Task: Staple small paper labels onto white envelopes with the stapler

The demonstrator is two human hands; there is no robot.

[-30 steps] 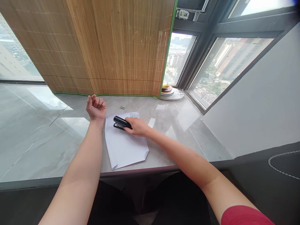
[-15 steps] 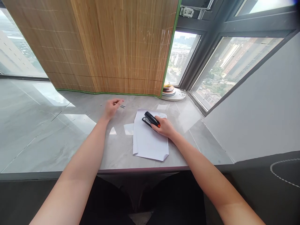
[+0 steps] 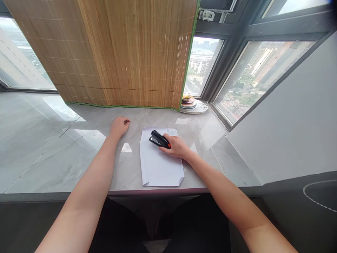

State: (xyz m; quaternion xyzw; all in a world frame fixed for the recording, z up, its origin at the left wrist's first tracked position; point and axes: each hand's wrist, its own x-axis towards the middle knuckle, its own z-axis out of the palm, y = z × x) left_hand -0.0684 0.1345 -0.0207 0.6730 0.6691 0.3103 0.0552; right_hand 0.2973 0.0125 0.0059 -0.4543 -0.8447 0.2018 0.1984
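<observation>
My right hand point(image 3: 176, 145) grips the rear end of a black stapler point(image 3: 161, 139) with an orange-red part near the fingers. The stapler's jaw points up-left, with its top and base apart at the front. Under it lies a white sheet of paper point(image 3: 161, 172), its lower corners folded and a small printed patch near its top right. To the left, my left hand point(image 3: 120, 127) rests on the sill, fingers curled and pinching small dark strips point(image 3: 126, 122) that look like staples. The fingers partly hide them.
The grey marble sill point(image 3: 79, 165) runs along the windows. A bamboo blind point(image 3: 131, 56) with green edging hangs down to its back. Stacked plates point(image 3: 193, 106) stand in the corner by the window frame. A white wall point(image 3: 284, 123) borders the right side.
My left hand has drawn left and slightly down, and the small strips that lay by its fingers are now between them. My right hand, the stapler and the paper have shifted left and nearer.
</observation>
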